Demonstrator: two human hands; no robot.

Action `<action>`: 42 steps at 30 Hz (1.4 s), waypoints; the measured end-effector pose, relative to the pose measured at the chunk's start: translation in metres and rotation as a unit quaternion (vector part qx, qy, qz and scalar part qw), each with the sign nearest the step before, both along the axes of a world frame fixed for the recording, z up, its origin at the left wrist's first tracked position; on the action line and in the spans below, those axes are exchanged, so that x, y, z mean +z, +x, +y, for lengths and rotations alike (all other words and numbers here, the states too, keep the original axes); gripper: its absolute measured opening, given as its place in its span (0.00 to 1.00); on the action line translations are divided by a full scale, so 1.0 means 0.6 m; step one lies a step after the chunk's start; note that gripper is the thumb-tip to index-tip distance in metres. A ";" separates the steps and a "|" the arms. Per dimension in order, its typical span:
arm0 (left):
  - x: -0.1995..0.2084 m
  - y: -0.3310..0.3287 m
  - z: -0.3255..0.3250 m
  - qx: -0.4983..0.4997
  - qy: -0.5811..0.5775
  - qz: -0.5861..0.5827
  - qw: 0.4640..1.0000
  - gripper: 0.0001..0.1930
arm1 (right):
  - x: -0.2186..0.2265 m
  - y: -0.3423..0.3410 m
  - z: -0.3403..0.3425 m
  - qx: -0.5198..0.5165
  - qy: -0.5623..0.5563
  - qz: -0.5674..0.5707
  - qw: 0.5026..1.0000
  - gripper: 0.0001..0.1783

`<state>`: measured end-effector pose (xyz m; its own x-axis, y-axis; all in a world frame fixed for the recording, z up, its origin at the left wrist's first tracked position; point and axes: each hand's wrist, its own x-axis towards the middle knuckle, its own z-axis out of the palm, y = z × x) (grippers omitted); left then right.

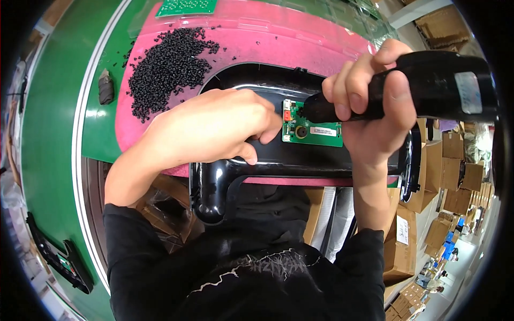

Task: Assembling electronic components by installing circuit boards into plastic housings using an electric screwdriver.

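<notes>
A black electric screwdriver (433, 80) lies tilted in my right hand (377, 104), whose fingers and thumb wrap round its body. Its narrow front end points left and down over a green circuit board (316, 138), hiding the board's upper part. The board rests inside a glossy black plastic housing (316, 159) with a raised rim. At the board's left edge, beside its small white and red connectors, is my left hand (225, 125). The fingers there are curled and partly hidden under the hand, so what they hold, if anything, does not show.
A heap of small black screws (171, 69) sits on the pink mat (241, 45) at the far left. Clear plastic trays (300, 24) and another green board (186, 7) are at the back. A similar housing (60, 257) lies at lower left. Cardboard boxes (401, 246) stand right.
</notes>
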<state>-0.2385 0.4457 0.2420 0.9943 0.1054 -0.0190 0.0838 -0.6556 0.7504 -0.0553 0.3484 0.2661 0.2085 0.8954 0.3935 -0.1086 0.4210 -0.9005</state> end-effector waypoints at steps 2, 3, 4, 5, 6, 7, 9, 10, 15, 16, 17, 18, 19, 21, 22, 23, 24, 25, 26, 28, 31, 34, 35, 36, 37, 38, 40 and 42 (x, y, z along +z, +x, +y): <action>0.000 -0.001 0.000 -0.033 0.002 0.072 0.997 0.16 | -0.005 -0.002 0.001 -0.027 -0.043 -0.022 0.998 0.15; 0.000 -0.001 0.000 -0.033 0.002 0.073 0.997 0.16 | -0.004 -0.003 0.000 -0.028 -0.044 -0.021 0.998 0.15; 0.000 -0.002 0.000 -0.039 0.009 0.089 0.995 0.16 | -0.002 -0.005 0.000 -0.041 -0.048 -0.020 0.998 0.15; 0.000 -0.002 0.000 -0.044 0.017 0.106 0.993 0.16 | -0.002 -0.006 -0.001 -0.054 -0.051 -0.018 0.997 0.15; 0.002 -0.002 0.001 -0.045 0.017 0.106 0.993 0.16 | -0.004 -0.004 0.000 -0.055 -0.051 -0.017 0.997 0.15; 0.007 -0.003 0.002 -0.046 0.016 0.107 0.993 0.15 | -0.008 -0.001 0.000 -0.042 -0.035 -0.021 0.998 0.15; 0.008 -0.006 0.002 -0.046 0.014 0.109 0.993 0.15 | -0.010 0.001 -0.001 -0.027 -0.022 -0.023 0.999 0.15; 0.007 -0.012 0.002 -0.050 0.002 0.096 0.994 0.14 | -0.010 0.001 -0.002 -0.020 -0.024 -0.022 0.999 0.15; -0.004 -0.023 -0.001 -0.059 0.006 0.068 0.996 0.11 | -0.010 0.000 0.004 0.034 -0.015 -0.047 0.998 0.14; -0.009 -0.023 -0.002 -0.054 0.018 0.052 0.997 0.11 | -0.011 -0.004 0.007 0.023 -0.020 -0.061 0.998 0.15; -0.012 -0.023 -0.003 -0.049 0.030 0.037 0.998 0.11 | -0.012 -0.009 0.011 0.011 -0.025 -0.076 0.997 0.15; -0.010 -0.019 -0.002 -0.049 0.029 0.036 0.998 0.11 | -0.013 -0.018 0.013 -0.031 -0.036 -0.082 0.996 0.16; -0.006 -0.014 0.000 -0.057 0.036 0.063 0.996 0.11 | -0.016 -0.018 0.015 -0.032 -0.036 -0.082 0.995 0.16; -0.004 -0.013 0.001 -0.065 0.045 0.089 0.993 0.10 | -0.019 -0.017 0.018 -0.028 -0.035 -0.064 0.997 0.17; -0.004 -0.014 0.001 -0.065 0.037 0.054 0.996 0.09 | -0.017 -0.020 0.018 -0.028 -0.033 -0.064 0.997 0.17; -0.004 -0.015 0.001 -0.066 0.030 0.020 0.997 0.08 | -0.013 -0.023 0.018 -0.038 -0.049 -0.069 0.996 0.17; -0.004 -0.016 0.001 -0.066 0.032 0.019 0.997 0.08 | -0.010 -0.026 0.018 -0.048 -0.063 -0.073 0.994 0.17; -0.005 -0.016 0.000 -0.077 0.018 0.028 0.996 0.08 | -0.010 -0.028 0.017 -0.049 -0.061 -0.074 0.994 0.17; -0.006 -0.016 -0.001 -0.088 0.003 0.038 0.995 0.07 | -0.011 -0.029 0.016 -0.055 -0.058 -0.078 0.994 0.17; -0.008 -0.014 -0.002 -0.098 0.033 0.024 0.994 0.07 | -0.014 -0.030 0.014 -0.062 -0.049 -0.083 0.993 0.16; -0.008 -0.010 -0.012 -0.104 0.066 0.013 0.992 0.07 | -0.015 -0.019 0.001 -0.039 -0.040 -0.024 0.998 0.14; -0.007 -0.007 -0.020 -0.101 0.077 -0.025 0.992 0.07 | -0.013 -0.006 -0.013 -0.010 -0.008 0.004 1.000 0.14; -0.007 -0.006 -0.020 -0.098 0.076 -0.024 0.992 0.07 | -0.010 -0.011 -0.016 -0.048 -0.004 0.030 0.998 0.14; -0.008 -0.006 -0.019 -0.100 0.071 -0.045 0.991 0.06 | -0.004 -0.012 -0.020 -0.044 -0.004 0.064 0.997 0.14; -0.009 -0.006 -0.017 -0.102 0.066 -0.066 0.990 0.06 | 0.003 -0.012 -0.024 -0.041 -0.004 0.097 0.994 0.14; -0.012 -0.007 -0.016 -0.102 0.065 -0.065 0.991 0.06 | 0.011 -0.013 -0.026 -0.040 -0.005 0.108 0.993 0.14; -0.013 -0.006 -0.017 -0.119 0.062 -0.068 0.989 0.04 | 0.023 -0.016 -0.028 -0.030 0.006 0.129 0.991 0.15; -0.006 -0.004 -0.017 -0.128 0.077 -0.048 0.988 0.03 | 0.028 -0.009 -0.032 -0.002 0.026 0.131 0.991 0.16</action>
